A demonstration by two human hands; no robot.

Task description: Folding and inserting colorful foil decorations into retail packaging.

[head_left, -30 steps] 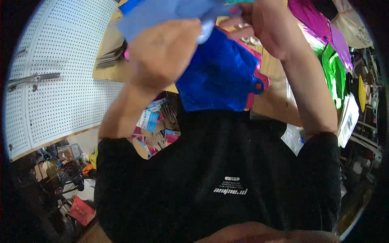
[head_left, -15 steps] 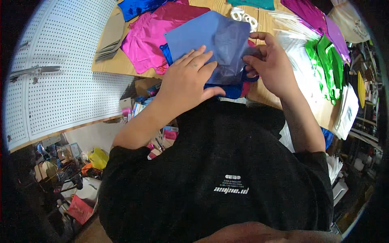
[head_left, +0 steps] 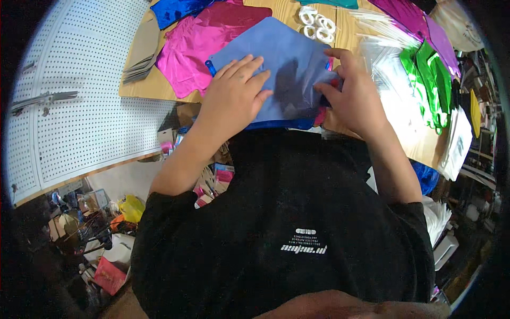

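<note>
A flat, matte blue sheet (head_left: 276, 45) with angular edges lies on the table in front of me, over layers of shiny blue foil (head_left: 281, 125) that show along its near edge. My left hand (head_left: 236, 90) rests on the sheet's left part, palm down with its fingers stretched out. At the right edge, my right hand (head_left: 353, 93) has its thumb on the sheet and its index finger bent above; the other fingers are hidden behind the edge. Bits of red and pink foil show beside that hand. A dark shadow falls across the sheet's middle.
Pink foil pieces (head_left: 183, 58) lie at the left, beside a stack of brown cards (head_left: 142, 50). White ribbon rolls (head_left: 321, 26) sit beyond the sheet. Clear plastic bags (head_left: 382, 64) and green foil (head_left: 427, 80) lie to the right. A white pegboard (head_left: 90, 101) stands at the left.
The blue sheet now lies flatter and wider, covering more of the foil below. My left hand has shifted slightly left; my right hand stays at the right edge. More white rolls show.
</note>
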